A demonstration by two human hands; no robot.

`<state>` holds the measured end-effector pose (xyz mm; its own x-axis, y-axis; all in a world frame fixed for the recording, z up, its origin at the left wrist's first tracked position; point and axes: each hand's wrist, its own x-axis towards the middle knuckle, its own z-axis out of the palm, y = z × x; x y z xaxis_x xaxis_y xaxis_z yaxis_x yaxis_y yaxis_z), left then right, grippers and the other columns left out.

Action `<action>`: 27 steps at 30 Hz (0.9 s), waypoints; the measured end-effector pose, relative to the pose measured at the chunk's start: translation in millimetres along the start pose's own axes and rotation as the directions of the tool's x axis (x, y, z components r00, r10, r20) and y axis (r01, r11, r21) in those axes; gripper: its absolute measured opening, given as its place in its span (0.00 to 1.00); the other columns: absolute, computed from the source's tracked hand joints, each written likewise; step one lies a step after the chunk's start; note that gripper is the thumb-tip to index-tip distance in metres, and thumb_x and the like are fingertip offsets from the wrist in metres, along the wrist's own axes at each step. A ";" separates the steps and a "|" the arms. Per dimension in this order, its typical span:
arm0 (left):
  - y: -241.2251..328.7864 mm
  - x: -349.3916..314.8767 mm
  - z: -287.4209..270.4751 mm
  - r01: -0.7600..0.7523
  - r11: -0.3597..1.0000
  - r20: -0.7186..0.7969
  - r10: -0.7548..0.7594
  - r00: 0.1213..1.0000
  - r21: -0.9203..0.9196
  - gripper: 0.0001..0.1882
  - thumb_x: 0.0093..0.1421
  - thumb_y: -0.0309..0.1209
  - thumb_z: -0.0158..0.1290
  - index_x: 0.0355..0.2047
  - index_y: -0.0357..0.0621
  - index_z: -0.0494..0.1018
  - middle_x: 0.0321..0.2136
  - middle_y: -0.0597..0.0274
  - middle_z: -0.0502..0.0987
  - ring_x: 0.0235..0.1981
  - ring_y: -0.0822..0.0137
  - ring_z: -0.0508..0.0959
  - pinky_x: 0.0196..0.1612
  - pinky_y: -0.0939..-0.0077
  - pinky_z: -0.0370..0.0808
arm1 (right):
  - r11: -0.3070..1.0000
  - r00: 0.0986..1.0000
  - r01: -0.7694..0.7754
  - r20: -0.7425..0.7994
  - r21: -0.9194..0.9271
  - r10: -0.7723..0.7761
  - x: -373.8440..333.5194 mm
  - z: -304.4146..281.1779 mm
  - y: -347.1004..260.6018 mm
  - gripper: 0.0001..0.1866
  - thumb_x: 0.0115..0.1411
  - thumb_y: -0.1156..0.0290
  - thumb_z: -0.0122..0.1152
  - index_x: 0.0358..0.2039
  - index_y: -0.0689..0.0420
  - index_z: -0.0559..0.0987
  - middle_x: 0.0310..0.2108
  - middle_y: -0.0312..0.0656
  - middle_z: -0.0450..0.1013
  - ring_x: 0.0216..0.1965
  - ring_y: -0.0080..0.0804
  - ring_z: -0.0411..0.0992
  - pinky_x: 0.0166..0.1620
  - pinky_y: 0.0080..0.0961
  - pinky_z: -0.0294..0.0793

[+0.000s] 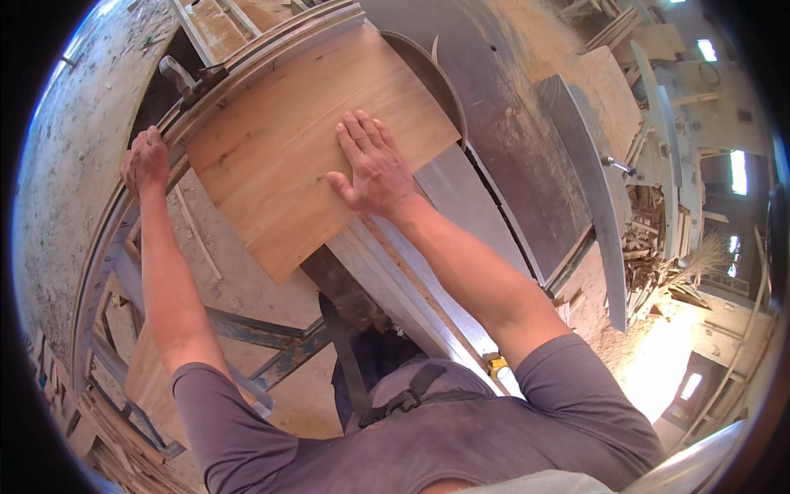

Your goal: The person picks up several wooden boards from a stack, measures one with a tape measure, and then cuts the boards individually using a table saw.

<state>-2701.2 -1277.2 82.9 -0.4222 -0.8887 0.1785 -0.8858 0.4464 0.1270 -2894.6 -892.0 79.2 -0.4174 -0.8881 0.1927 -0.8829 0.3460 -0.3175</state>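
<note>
A flat wooden board (280, 156) with light brown grain lies across a saw table. Its far edge runs along a long metal fence (271, 41). My right hand (374, 169) rests palm down on the board, fingers stretched out and a little apart. Off the board's left corner, my left hand (146, 162) is closed round the fence rail, its fingers partly hidden. A metal clamp-like stop (189, 81) sits on the fence between that hand and the far end. Beyond the board's right edge curves a dark, rounded metal piece (440, 82), partly covered by the board.
A dark tabletop (510, 156) dusted with sawdust extends to the right, ending at a long grey panel (588, 189). Below the board runs a pale metal sliding table (395, 272). A steel support frame (263, 333) stands lower left. Scrap wood (646, 239) is piled at far right.
</note>
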 end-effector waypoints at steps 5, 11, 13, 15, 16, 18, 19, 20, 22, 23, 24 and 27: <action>2.4 2.4 -6.4 0.029 0.999 0.064 -0.027 0.998 -0.029 0.29 0.69 0.52 0.32 0.48 0.49 0.78 0.53 0.55 0.78 0.55 0.48 0.75 0.59 0.52 0.66 | 1.000 1.000 0.005 0.007 -0.019 -0.005 1.0 2.1 1.3 0.42 0.59 0.49 0.60 0.66 0.66 0.65 0.71 0.54 0.56 0.74 0.47 0.49 0.75 0.41 0.43; 5.1 -2.6 -13.0 0.025 1.000 0.045 -0.025 0.999 0.009 0.30 0.69 0.53 0.31 0.50 0.50 0.79 0.54 0.54 0.78 0.56 0.50 0.75 0.60 0.53 0.66 | 1.000 1.000 0.007 -0.011 -0.026 -0.008 -1.8 -1.5 -3.2 0.42 0.59 0.50 0.61 0.66 0.66 0.66 0.71 0.54 0.56 0.74 0.48 0.50 0.75 0.42 0.44; 9.0 -4.0 -14.3 0.016 1.000 0.047 -0.016 0.999 0.004 0.30 0.69 0.52 0.32 0.49 0.49 0.79 0.53 0.54 0.78 0.55 0.50 0.75 0.60 0.53 0.66 | 0.999 1.000 0.008 -0.017 -0.037 -0.009 -3.4 -1.3 -2.5 0.42 0.59 0.51 0.61 0.66 0.66 0.65 0.71 0.54 0.56 0.73 0.48 0.50 0.75 0.42 0.44; 9.4 -5.9 -15.1 0.009 1.000 0.016 -0.009 1.000 0.006 0.29 0.69 0.52 0.33 0.47 0.49 0.80 0.52 0.54 0.79 0.54 0.50 0.76 0.59 0.53 0.66 | 0.998 1.000 0.011 -0.021 -0.054 -0.012 -5.7 -0.7 -3.0 0.42 0.59 0.51 0.61 0.66 0.65 0.65 0.71 0.54 0.56 0.73 0.48 0.50 0.74 0.42 0.45; 9.6 -6.6 -15.8 0.012 1.000 0.015 -0.012 1.000 -0.004 0.29 0.69 0.52 0.33 0.47 0.49 0.80 0.52 0.54 0.79 0.54 0.50 0.76 0.59 0.54 0.66 | 0.998 1.000 0.009 -0.018 -0.061 -0.010 -6.3 -1.5 -3.3 0.42 0.59 0.51 0.61 0.66 0.65 0.65 0.71 0.54 0.56 0.74 0.48 0.50 0.74 0.42 0.45; 11.4 -9.4 -19.1 0.014 1.000 0.018 -0.014 1.000 -0.022 0.29 0.69 0.52 0.34 0.47 0.49 0.80 0.52 0.54 0.79 0.54 0.51 0.76 0.58 0.54 0.67 | 0.997 1.000 -0.001 -0.010 -0.073 0.000 -8.2 -4.0 -6.5 0.42 0.59 0.50 0.61 0.66 0.65 0.65 0.71 0.54 0.55 0.74 0.48 0.49 0.74 0.43 0.44; 12.3 -9.1 -20.3 0.005 1.000 0.021 -0.004 1.000 -0.019 0.28 0.69 0.51 0.35 0.46 0.49 0.81 0.52 0.55 0.80 0.53 0.52 0.76 0.58 0.55 0.67 | 0.997 1.000 -0.001 -0.011 -0.078 0.000 -8.4 -5.4 -6.8 0.42 0.59 0.51 0.61 0.66 0.65 0.65 0.71 0.54 0.55 0.74 0.48 0.49 0.74 0.43 0.45; 10.4 -9.0 -20.8 0.010 1.000 0.018 -0.010 1.000 -0.018 0.28 0.69 0.51 0.35 0.46 0.49 0.81 0.51 0.55 0.80 0.53 0.52 0.76 0.58 0.56 0.67 | 0.997 1.000 0.004 -0.008 -0.078 -0.004 -8.1 -5.2 -8.5 0.42 0.59 0.51 0.60 0.66 0.65 0.65 0.71 0.54 0.55 0.74 0.48 0.49 0.74 0.43 0.45; 11.4 -9.1 -22.5 0.010 1.000 0.011 -0.010 1.000 -0.012 0.28 0.69 0.51 0.35 0.45 0.49 0.81 0.51 0.55 0.80 0.53 0.53 0.77 0.58 0.56 0.67 | 0.997 1.000 0.002 -0.006 -0.076 -0.002 -9.1 -7.7 -11.3 0.42 0.59 0.51 0.60 0.67 0.65 0.65 0.71 0.54 0.55 0.74 0.48 0.49 0.74 0.43 0.45; 13.2 -12.3 -23.2 -0.003 0.998 -0.024 0.001 1.000 -0.065 0.27 0.69 0.51 0.36 0.44 0.50 0.82 0.50 0.56 0.81 0.53 0.54 0.77 0.59 0.57 0.66 | 0.997 1.000 -0.004 -0.003 -0.079 0.004 -10.2 -9.6 -12.3 0.41 0.59 0.51 0.60 0.67 0.65 0.65 0.71 0.54 0.56 0.74 0.48 0.49 0.74 0.43 0.45; 13.3 -13.6 -23.5 -0.009 0.998 -0.019 0.008 1.000 -0.063 0.27 0.69 0.51 0.37 0.45 0.50 0.81 0.50 0.56 0.81 0.53 0.53 0.77 0.59 0.57 0.66 | 0.997 1.000 -0.009 0.000 -0.082 0.010 -10.9 -11.2 -13.2 0.41 0.59 0.51 0.60 0.67 0.65 0.65 0.71 0.54 0.56 0.74 0.48 0.50 0.74 0.43 0.45; 14.1 -15.2 -24.6 -0.032 0.998 -0.008 0.032 0.999 -0.056 0.26 0.70 0.52 0.39 0.47 0.50 0.81 0.49 0.57 0.81 0.52 0.52 0.77 0.58 0.56 0.66 | 0.994 1.000 -0.006 0.002 -0.106 0.006 -13.8 -9.1 -13.1 0.41 0.59 0.51 0.60 0.67 0.65 0.64 0.71 0.54 0.56 0.74 0.49 0.50 0.74 0.43 0.45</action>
<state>-2702.5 -1254.9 106.0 -0.4489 -0.8731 0.1903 -0.8594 0.4802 0.1757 -2879.3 -881.5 89.1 -0.4226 -0.8864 0.1890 -0.8981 0.3817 -0.2184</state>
